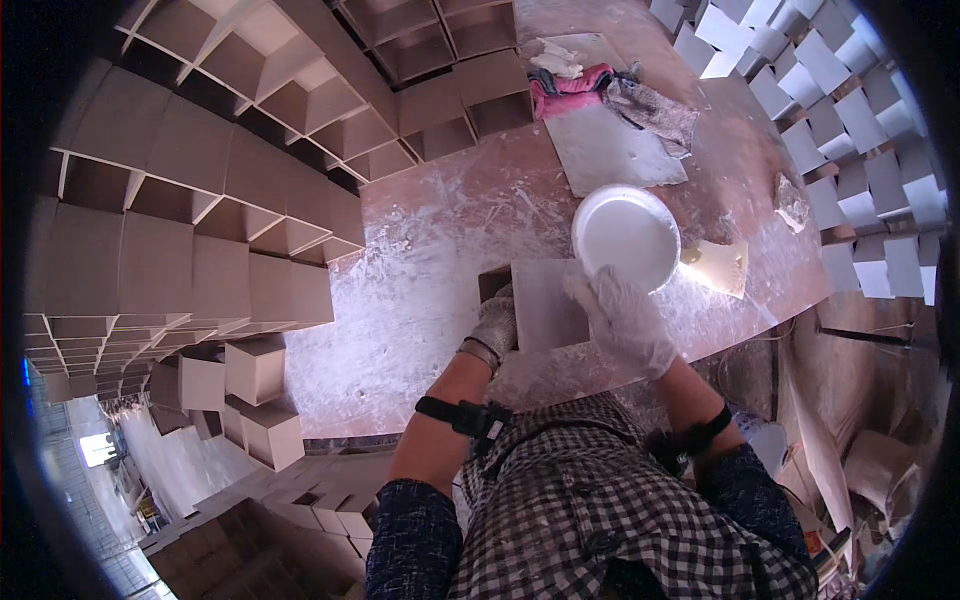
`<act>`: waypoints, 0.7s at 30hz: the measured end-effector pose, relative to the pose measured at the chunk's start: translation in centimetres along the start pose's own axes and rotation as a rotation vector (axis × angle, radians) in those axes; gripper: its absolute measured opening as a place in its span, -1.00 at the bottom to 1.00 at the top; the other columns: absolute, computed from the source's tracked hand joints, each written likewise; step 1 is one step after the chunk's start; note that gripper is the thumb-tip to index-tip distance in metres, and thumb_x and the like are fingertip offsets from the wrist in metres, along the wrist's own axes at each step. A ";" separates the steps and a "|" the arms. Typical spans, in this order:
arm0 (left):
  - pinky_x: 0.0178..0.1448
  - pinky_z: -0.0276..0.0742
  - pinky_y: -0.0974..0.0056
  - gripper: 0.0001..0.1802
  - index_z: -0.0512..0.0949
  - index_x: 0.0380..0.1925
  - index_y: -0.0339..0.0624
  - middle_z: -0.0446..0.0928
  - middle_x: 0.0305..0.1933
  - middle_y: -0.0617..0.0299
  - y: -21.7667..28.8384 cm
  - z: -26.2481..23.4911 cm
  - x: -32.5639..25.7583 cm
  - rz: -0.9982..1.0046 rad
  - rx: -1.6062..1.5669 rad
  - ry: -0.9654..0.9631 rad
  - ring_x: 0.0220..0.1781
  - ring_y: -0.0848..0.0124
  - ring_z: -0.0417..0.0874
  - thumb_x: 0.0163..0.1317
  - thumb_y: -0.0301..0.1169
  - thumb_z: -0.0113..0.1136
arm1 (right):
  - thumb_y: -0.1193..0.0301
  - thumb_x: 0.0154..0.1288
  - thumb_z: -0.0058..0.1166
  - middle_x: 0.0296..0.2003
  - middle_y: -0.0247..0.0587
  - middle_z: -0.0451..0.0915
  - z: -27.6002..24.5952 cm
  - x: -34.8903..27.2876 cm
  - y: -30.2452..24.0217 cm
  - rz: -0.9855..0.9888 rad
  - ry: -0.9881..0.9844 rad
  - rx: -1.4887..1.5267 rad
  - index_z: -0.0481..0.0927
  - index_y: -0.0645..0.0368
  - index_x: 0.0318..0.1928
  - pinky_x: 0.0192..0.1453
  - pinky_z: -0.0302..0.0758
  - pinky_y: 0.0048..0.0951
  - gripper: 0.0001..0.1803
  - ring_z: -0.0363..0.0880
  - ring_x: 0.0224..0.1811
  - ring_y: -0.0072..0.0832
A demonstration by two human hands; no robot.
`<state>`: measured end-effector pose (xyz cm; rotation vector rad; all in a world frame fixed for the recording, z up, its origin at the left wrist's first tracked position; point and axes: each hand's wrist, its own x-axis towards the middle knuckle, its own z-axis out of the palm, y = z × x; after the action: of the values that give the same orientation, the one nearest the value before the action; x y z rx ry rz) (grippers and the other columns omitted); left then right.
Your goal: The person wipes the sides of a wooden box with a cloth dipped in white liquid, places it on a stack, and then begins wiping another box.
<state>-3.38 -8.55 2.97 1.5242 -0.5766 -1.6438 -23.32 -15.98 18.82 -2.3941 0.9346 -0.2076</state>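
An open-ended square box (pixel 552 305), brown inside with a pale powdery face, stands on the table close in front of me. My left hand (pixel 497 322), in a dusty knit glove, grips its left side; some fingers are hidden behind or inside the dark opening. At the box's right edge is my right hand (pixel 628 318), gloved and white with powder, its fingers stretched out flat. Those fingertips also reach the near rim of a round white tub (pixel 592 212), filled with white powder or paste; I cannot tell which.
Stacked brown open boxes (pixel 150 250) line the left and far left. White-faced boxes (pixel 868 120) are stacked at the right. Pink and grey cloths (pixel 640 105) lie on a pale board (pixel 625 160) beyond the tub. A yellowish scrap (pixel 722 268) sits near the table's (pixel 420 290) right edge.
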 end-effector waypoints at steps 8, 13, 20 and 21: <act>0.12 0.47 0.16 -0.53 0.42 0.15 -0.14 0.49 0.14 0.06 -3.2 -2.1 1.9 -0.010 0.063 0.060 0.15 0.19 0.51 0.32 -0.15 0.04 | 0.46 0.19 -0.05 -0.35 -0.18 0.53 2.5 2.0 -1.6 -0.300 0.121 -0.105 0.52 0.10 -0.10 -0.08 0.41 -0.24 -0.75 0.48 -0.20 -0.20; 0.20 0.40 0.14 -0.45 0.41 0.15 -0.16 0.42 0.23 0.02 -3.9 -2.5 2.3 0.195 0.387 0.001 0.22 0.11 0.46 0.26 -0.07 0.09 | 0.50 0.13 -0.04 -0.36 -0.31 0.47 3.8 -1.1 -1.4 -0.370 0.105 -0.085 0.49 -0.02 -0.10 -0.35 0.47 -0.31 -0.71 0.51 -0.40 -0.23; 0.24 0.37 0.13 -0.42 0.40 0.17 -0.09 0.42 0.22 0.00 0.5 1.1 0.8 -0.033 0.160 -0.045 0.24 0.09 0.44 0.21 -0.04 0.12 | 0.47 0.12 -0.07 -0.43 -0.21 0.48 1.7 4.7 -0.6 -0.262 0.332 -0.186 0.56 -0.02 -0.16 -0.16 0.42 -0.20 -0.74 0.49 -0.33 -0.21; 0.24 0.38 0.14 -0.38 0.40 0.17 -0.09 0.43 0.21 -0.01 -0.8 0.2 0.7 0.042 0.193 -0.007 0.24 0.09 0.45 0.18 0.00 0.15 | 0.47 0.12 -0.07 -0.43 -0.21 0.48 1.6 4.1 -2.0 -0.285 0.326 -0.172 0.56 -0.02 -0.16 -0.16 0.42 -0.20 -0.74 0.49 -0.33 -0.21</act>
<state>-3.70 -8.68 1.97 1.6330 -0.7841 -1.5994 -18.55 -16.79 18.33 -2.7011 0.7691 -0.6656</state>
